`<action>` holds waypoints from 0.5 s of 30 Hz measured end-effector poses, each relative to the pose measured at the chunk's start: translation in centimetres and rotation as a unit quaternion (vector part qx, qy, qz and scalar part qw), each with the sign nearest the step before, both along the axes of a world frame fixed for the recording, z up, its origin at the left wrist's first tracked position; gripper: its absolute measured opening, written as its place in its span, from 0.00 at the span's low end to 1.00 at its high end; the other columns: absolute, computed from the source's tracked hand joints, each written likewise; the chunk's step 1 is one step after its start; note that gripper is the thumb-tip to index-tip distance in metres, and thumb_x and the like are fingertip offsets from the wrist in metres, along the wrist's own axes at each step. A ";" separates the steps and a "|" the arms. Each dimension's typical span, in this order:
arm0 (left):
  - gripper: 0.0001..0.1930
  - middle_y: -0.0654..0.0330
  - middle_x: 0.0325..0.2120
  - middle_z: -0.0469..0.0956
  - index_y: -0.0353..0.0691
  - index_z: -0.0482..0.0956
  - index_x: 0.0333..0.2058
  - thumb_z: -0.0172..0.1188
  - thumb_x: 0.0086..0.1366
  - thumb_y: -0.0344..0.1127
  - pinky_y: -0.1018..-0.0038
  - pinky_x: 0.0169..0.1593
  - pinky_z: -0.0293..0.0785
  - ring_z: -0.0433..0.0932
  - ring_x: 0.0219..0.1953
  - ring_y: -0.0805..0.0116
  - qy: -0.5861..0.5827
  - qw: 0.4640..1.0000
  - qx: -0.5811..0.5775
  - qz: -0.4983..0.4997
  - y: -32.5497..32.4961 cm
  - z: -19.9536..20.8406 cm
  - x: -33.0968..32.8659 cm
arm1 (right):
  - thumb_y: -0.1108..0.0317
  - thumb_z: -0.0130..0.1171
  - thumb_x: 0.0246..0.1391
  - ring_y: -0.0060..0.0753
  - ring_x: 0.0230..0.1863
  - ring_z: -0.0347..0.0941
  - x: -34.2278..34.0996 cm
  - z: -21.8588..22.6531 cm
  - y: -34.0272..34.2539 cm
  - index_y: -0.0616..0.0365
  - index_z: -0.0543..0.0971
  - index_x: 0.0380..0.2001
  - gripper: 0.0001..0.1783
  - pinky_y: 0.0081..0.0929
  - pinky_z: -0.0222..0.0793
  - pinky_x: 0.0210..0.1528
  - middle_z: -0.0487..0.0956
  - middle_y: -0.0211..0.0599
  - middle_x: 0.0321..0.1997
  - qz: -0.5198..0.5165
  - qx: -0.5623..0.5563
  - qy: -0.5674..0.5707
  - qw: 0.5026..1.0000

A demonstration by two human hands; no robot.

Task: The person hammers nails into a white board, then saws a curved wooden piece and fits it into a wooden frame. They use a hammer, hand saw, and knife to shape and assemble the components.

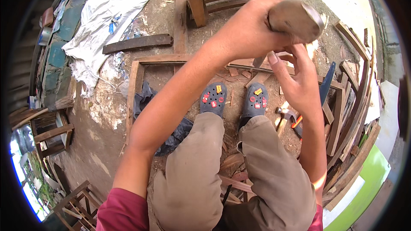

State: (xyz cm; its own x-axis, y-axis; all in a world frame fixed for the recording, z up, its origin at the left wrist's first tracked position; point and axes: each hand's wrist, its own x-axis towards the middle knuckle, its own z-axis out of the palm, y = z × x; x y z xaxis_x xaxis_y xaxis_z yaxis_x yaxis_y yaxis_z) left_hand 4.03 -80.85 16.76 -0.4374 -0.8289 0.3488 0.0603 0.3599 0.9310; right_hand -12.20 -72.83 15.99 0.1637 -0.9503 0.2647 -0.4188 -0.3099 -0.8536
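Head view: L side's left hand (257,28) is clamping round the thick handle of a chisel-like tool (295,19), upper centre-right of frame, butt end facing the cam; a grey blade is poking out below. Right hand (297,75) is hovering just under it, thumb & fingers curling near one another; can't tell if it's gripping anything. Step in hand is prob. placing or checking the tool over the wooden frame (160,58) lying mid-pic; can't tell if the blade is touching wood. Next move is likely calling for a steady blade on the rail, poss. w/ the hammer (287,114) that's lying centre-right, nr the blue saw (329,83). Surface: bare, stained ground (94,149) w/ chips & offcuts; grey clogs (212,98) are resting inside the frame, dark crumpled plastic (175,137) just left. Room: white sheet (107,17) is sprawling upper left, dark plank (137,44) lying by it, timber (364,94) crowding the right edge, green panel (368,184) lower right.
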 end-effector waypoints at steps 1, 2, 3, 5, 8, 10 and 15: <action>0.20 0.63 0.36 0.83 0.42 0.83 0.47 0.76 0.55 0.32 0.70 0.46 0.79 0.83 0.38 0.69 -0.030 0.998 -0.061 0.013 0.1 -0.7 -0.1 | 0.68 0.56 0.69 0.29 0.47 0.77 -0.7 0.9 -0.1 0.67 0.75 0.55 0.17 0.31 0.73 0.54 0.81 0.40 0.45 0.001 0.137 -0.017 0.990; 0.22 0.61 0.40 0.82 0.44 0.83 0.48 0.76 0.52 0.30 0.68 0.50 0.79 0.83 0.42 0.66 -0.060 0.990 -0.122 0.029 0.4 -1.4 0.0 | 0.63 0.47 0.74 0.33 0.41 0.79 -2.7 -0.8 -0.6 0.69 0.73 0.56 0.20 0.34 0.76 0.47 0.81 0.46 0.42 0.010 0.176 -0.041 0.983; 0.26 0.57 0.50 0.78 0.48 0.83 0.49 0.76 0.49 0.29 0.63 0.59 0.75 0.78 0.54 0.56 -0.091 0.982 -0.165 0.031 0.6 -2.1 0.0 | 0.57 0.41 0.75 0.37 0.39 0.81 -3.9 -1.0 -0.7 0.70 0.72 0.57 0.25 0.37 0.78 0.44 0.81 0.50 0.42 -0.027 0.267 -0.132 0.954; 0.30 0.56 0.57 0.73 0.52 0.81 0.54 0.74 0.49 0.30 0.50 0.65 0.67 0.68 0.64 0.51 -0.164 0.966 -0.199 0.007 1.0 -4.2 -0.2 | 0.48 0.33 0.75 0.47 0.37 0.83 -4.9 -1.0 -0.6 0.71 0.70 0.60 0.34 0.44 0.81 0.39 0.81 0.57 0.44 0.006 0.415 -0.270 0.869; 0.36 0.57 0.61 0.70 0.57 0.73 0.64 0.69 0.54 0.32 0.32 0.69 0.56 0.63 0.69 0.52 -0.262 0.919 -0.292 0.020 3.3 -7.2 -2.2 | 0.36 0.32 0.72 0.55 0.39 0.84 -5.0 -2.7 0.1 0.68 0.65 0.64 0.42 0.51 0.82 0.36 0.81 0.60 0.46 0.006 0.561 -0.346 0.752; 0.40 0.58 0.65 0.67 0.56 0.65 0.69 0.66 0.57 0.33 0.26 0.70 0.48 0.60 0.72 0.52 -0.272 0.923 -0.273 0.001 4.6 -9.1 -2.6 | 0.33 0.32 0.71 0.54 0.40 0.83 -4.6 -3.1 -0.1 0.65 0.64 0.66 0.43 0.51 0.82 0.38 0.81 0.60 0.47 -0.050 0.639 -0.381 0.666; 0.53 0.57 0.70 0.61 0.55 0.58 0.72 0.75 0.46 0.39 0.26 0.72 0.41 0.53 0.75 0.52 -0.294 0.935 -0.194 -0.050 8.3 -13.1 -2.3 | 0.35 0.41 0.71 0.42 0.59 0.77 -4.0 -7.6 1.3 0.50 0.61 0.71 0.38 0.43 0.81 0.49 0.70 0.43 0.69 -0.063 0.680 -0.263 0.682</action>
